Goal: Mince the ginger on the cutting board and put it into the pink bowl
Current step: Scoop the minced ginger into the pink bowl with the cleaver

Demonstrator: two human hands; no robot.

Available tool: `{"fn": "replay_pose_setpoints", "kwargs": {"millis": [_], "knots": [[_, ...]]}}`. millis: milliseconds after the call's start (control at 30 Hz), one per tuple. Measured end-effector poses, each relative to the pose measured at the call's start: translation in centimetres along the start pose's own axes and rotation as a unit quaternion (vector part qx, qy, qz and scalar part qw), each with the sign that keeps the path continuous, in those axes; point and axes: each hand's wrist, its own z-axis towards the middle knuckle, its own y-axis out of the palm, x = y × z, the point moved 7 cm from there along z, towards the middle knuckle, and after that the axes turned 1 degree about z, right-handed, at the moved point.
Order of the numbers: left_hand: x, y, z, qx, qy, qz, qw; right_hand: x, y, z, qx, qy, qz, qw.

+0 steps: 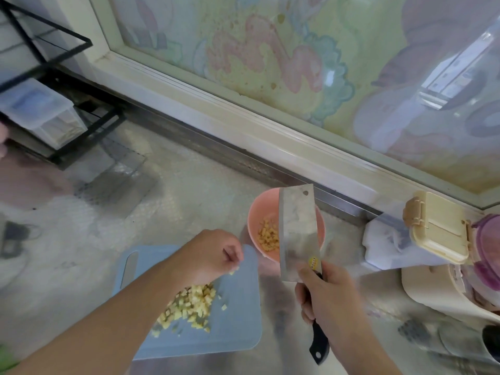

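Right hand [328,296] grips the black handle of a cleaver [299,234] — blade flat, held out over the pink bowl [255,212], covering its right half. Bowl holds a small heap of diced ginger [268,235] and sits just beyond the far-right corner of the blue cutting board [238,320].

Left hand [213,253] is over the far part of the board, fingers curled loosely with tips pointed down near a stray ginger cube; can't tell if it is pinching anything. The rest of the ginger [189,304] lies in a loose pile mid-board, partly under the left forearm (a few cubes scattered to the right).

Surface: pale speckled countertop [189,190], glossy, running to a white window frame [243,115] along the back. The glass is covered with a pastel cartoon film.

Back left — black wire rack [65,125] with a clear plastic box in it. Right side: cream lidded container [438,228] with latch clips, purple-lidded tub [487,247] beside it at the edge.
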Motion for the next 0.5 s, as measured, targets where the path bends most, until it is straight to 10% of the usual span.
{"fn": "replay_pose_setpoints", "kwargs": {"millis": [233, 500], "knots": [[-5.1, -3.4, -2.3, 0.181, -0.076, -0.139, 0.971, 1.8, 3.5, -3.2, -0.049, -0.040, -0.115, 0.991], [-9.3, -4.2, -3.1, 0.272, -0.051, 0.033, 0.960, 7.1, 5.8, -4.3, -0.044, -0.050, -0.319, 0.946]]}}
